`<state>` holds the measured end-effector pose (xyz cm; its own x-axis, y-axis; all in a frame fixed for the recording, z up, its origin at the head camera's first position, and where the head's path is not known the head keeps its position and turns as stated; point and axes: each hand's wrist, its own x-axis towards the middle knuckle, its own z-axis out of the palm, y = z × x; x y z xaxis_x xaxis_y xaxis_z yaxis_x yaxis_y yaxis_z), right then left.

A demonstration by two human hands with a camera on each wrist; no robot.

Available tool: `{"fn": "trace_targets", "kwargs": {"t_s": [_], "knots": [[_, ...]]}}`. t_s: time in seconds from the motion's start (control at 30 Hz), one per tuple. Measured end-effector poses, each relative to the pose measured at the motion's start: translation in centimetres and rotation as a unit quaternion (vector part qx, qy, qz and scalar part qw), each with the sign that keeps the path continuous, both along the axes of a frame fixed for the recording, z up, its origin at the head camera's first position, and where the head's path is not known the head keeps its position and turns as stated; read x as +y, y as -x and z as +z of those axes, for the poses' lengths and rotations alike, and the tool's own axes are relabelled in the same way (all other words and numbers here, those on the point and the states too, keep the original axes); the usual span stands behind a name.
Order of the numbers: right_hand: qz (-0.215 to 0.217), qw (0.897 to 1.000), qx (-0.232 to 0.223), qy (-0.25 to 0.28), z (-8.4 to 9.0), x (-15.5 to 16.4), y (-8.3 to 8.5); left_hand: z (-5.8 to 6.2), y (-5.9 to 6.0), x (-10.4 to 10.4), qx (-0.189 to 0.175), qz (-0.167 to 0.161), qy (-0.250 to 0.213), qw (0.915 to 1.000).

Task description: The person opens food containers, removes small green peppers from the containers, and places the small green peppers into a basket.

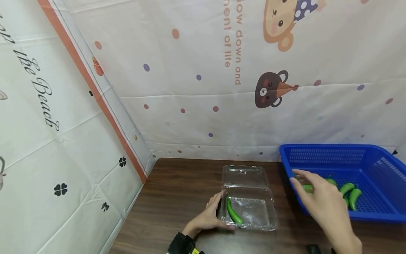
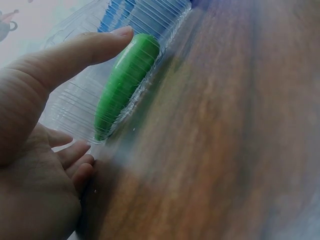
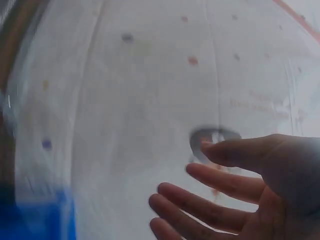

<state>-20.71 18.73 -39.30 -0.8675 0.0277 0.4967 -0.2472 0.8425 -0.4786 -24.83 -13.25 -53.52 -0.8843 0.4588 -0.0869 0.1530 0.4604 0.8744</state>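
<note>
A clear plastic clamshell box [image 1: 268, 203] lies open on the wooden table [image 1: 177, 197], its lid [image 1: 244, 175] folded back. One green pepper [image 1: 234, 212] lies along the box's left wall. My left hand [image 1: 210, 215] rests against that left side. In the left wrist view the thumb [image 2: 75, 52] lies straight over the box wall [image 2: 75, 107] beside the pepper [image 2: 125, 85]. My right hand [image 1: 320, 197] hovers with spread fingers over the near left corner of a blue basket [image 1: 374, 165], just above several green peppers [image 1: 350, 192]. The right hand [image 3: 235, 195] holds nothing.
Printed white curtains close off the back and the left side of the table. The blue basket [image 3: 35, 220] fills the right end. Bare wood lies left of the box and along the near edge. A small dark object [image 1: 314, 248] sits at the bottom edge.
</note>
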Motion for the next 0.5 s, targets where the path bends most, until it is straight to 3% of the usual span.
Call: {"fn": "trace_targets", "kwargs": {"t_s": [0.27,0.37,0.5], "knots": [[0.076,0.997,-0.013,0.021,-0.8,-6.2,1.3,0.0,0.1,0.2,0.011,0.003,0.006,0.9999],[0.101,0.995,-0.024,0.004,-2.3,-8.3,1.7,0.0,0.0,0.2,0.007,0.003,0.007,0.9999],[0.145,0.985,-0.093,-0.024,-5.1,-10.9,2.4,0.0,-0.1,0.0,0.001,0.008,0.002,1.0]]}}
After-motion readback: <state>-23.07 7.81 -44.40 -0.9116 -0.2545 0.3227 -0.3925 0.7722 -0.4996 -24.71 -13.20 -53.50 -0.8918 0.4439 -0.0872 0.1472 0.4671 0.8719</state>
